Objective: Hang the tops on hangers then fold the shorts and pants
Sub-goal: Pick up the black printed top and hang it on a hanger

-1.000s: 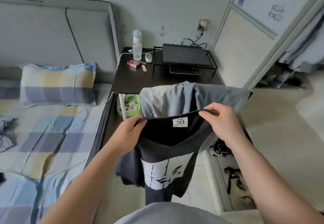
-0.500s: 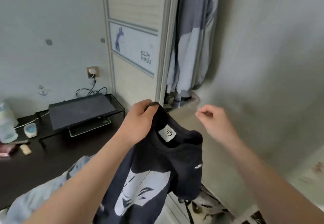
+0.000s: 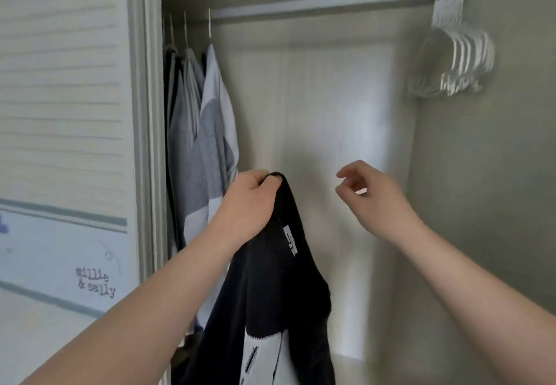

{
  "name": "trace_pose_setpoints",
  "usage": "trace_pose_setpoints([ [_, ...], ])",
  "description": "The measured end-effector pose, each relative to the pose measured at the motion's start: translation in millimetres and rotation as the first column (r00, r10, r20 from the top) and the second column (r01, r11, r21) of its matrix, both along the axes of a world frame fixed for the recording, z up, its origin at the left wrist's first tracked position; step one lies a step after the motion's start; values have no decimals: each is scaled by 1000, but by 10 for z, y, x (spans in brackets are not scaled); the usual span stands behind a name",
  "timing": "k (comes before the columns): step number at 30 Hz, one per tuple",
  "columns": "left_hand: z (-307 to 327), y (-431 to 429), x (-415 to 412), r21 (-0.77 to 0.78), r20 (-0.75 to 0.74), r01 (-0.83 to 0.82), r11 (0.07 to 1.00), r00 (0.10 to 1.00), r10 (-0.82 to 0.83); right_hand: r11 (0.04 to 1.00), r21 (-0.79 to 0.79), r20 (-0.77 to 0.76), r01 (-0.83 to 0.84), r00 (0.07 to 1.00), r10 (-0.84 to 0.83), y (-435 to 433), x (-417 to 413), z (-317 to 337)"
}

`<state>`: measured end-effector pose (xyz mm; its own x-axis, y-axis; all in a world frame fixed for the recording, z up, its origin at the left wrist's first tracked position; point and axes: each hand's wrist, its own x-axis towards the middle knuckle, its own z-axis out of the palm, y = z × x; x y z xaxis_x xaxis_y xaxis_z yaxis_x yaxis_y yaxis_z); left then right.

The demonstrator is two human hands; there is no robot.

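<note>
The black top [image 3: 270, 294] runs off the bottom edge; the white hangers [image 3: 460, 53] are blurred.

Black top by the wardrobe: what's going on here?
A person faces an open wardrobe. The left hand grips the black top by its collar; the right hand holds nothing. White hangers bunch at the right end of the rail; other clothes hang at its left. The top is not yet hung.

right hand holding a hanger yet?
No: the right hand is raised in front of the closet with fingers loosely curled around nothing, while the white hangers hang bunched at the far right of the rod.
</note>
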<state>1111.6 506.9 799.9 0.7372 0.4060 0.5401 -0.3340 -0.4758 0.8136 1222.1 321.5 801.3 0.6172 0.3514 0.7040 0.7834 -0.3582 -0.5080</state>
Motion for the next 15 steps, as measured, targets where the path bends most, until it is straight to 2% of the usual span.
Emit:
trace_pose_setpoints([
  [4,511,65,474,-13,59,74,997,996,-74,979,-19,195,203,961,-195,13,199,717],
  [8,977,142,898,-61,103,100,993,990,-94,903,-10,361,430,844,-397,24,398,1456],
  [11,1300,215,1155,-91,119,103,991,989,-92,730,6,528,683,618,-582,33,562,1958],
  [13,1494,242,1288,-75,136,69,995,989,-58,598,-6,562,801,497,-661,-9,686,2251],
  [15,1670,250,1391,-48,176,52,997,983,-43,470,-49,548,881,418,-725,-103,834,2472],
])
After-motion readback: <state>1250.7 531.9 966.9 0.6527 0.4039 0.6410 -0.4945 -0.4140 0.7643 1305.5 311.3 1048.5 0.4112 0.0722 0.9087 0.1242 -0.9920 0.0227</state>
